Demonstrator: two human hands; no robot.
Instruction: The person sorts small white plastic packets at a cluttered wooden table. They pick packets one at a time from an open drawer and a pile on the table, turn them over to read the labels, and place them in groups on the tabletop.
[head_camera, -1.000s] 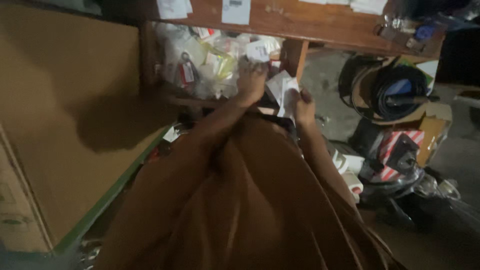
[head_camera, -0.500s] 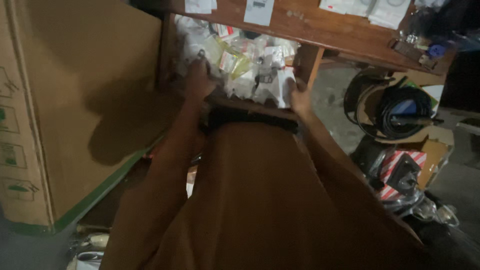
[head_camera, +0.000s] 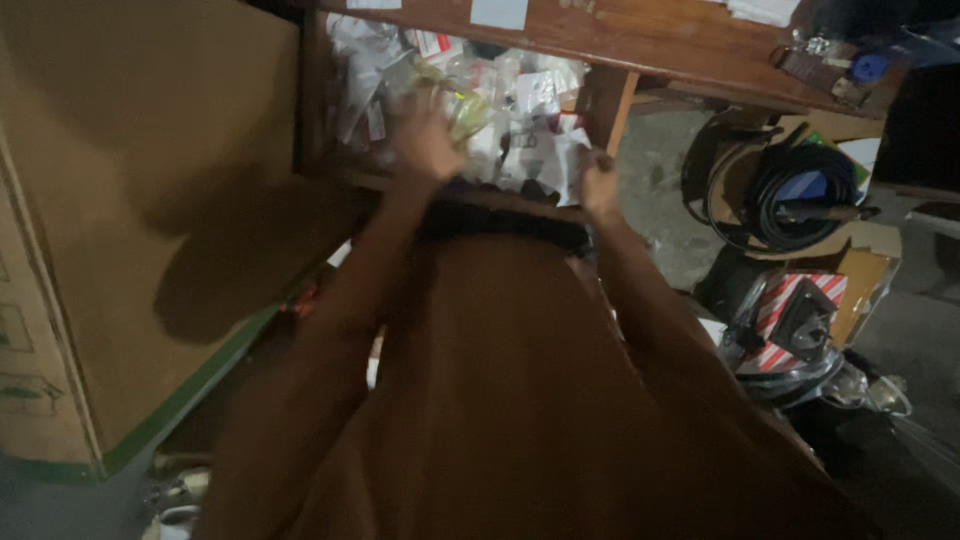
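Left hand (head_camera: 425, 140) spread wide over plastic packets (head_camera: 500, 110); right hand (head_camera: 598, 185) grip unclear

Clear plastic packets (head_camera: 500, 120) heaped in the shelf compartment.

A dim storeroom corner around a wooden shelf unit.

The wooden shelf unit (head_camera: 650, 40) ran across the top of the view, with pale paper labels stuck to its front edge. Left of it stood a large cardboard box (head_camera: 150, 200) with a green band along its lower edge, casting a dark shadow. Right of the shelf's upright lay grey concrete floor (head_camera: 655, 200), and beyond that a coil of black hose (head_camera: 790, 200). Light was weak throughout.
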